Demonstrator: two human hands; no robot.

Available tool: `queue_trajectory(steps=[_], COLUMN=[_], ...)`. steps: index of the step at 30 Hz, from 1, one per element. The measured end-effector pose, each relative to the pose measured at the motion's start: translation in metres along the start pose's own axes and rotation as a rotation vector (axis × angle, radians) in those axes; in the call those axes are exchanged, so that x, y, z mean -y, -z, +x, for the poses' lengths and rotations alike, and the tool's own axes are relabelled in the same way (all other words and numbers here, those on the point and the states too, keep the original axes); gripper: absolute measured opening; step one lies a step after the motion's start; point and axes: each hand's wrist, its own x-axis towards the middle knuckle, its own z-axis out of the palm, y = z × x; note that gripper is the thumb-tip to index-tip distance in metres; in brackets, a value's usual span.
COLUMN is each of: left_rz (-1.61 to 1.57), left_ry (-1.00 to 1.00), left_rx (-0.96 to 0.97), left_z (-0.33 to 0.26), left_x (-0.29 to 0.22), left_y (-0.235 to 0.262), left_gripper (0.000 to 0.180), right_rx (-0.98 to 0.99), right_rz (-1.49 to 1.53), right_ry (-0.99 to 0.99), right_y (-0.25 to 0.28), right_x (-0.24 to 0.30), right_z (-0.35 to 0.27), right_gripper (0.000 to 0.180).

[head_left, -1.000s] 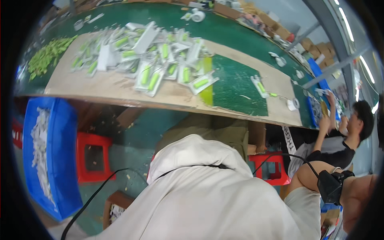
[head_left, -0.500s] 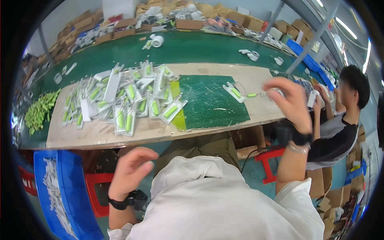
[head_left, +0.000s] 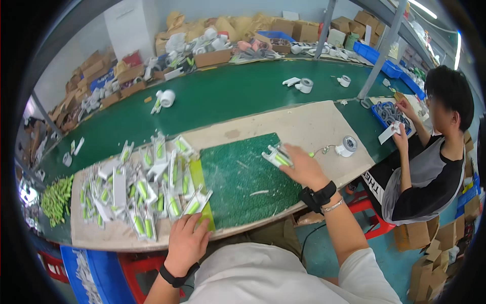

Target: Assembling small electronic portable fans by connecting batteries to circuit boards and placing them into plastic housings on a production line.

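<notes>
My right hand is over a green textured mat, its thumb and fingers closed about the right end of a white plastic housing with a green cylindrical battery in it. From there a thin wire runs to a round white-and-grey head on the board. My left hand rests at the table's front edge, fingers loosely bent and apart, with nothing seen in it. Just beyond its fingertips lies a heap of similar white housings with green batteries.
Loose green batteries are piled at the far left. A blue bin of white parts stands below the table. On the right a co-worker handles a white part beside a blue tray. Round white heads lie on the green surface behind.
My right hand has come down and left onto the housing on the mat. My left hand has risen to the table's front edge beside the heap. The view has shifted.
</notes>
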Motion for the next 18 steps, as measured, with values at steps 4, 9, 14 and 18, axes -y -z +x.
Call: queue_trajectory(steps=[4,9,14,18], left_rz=[0.086,0.071,0.071,0.049], left_ry=[0.096,0.147,0.260,0.335], left_rx=[0.049,0.025,0.040,0.034], left_z=[0.024,0.038,0.056,0.064], left_x=[0.008,0.030,0.046,0.050], left_y=[-0.016,-0.027,-0.027,-0.024], left_gripper=[0.028,0.028,0.029,0.028], right_rx=[0.029,0.009,0.026,-0.062], right_rz=[-0.063,-0.012,-0.041,-0.044], right_ry=[-0.002,0.139,0.136,0.129], right_y=[-0.007,-0.010,-0.013,-0.008], right_x=[-0.006,0.000,0.002,0.003], right_z=[-0.005,-0.022,-0.033,-0.035], right_gripper=[0.050,0.045,0.048,0.055])
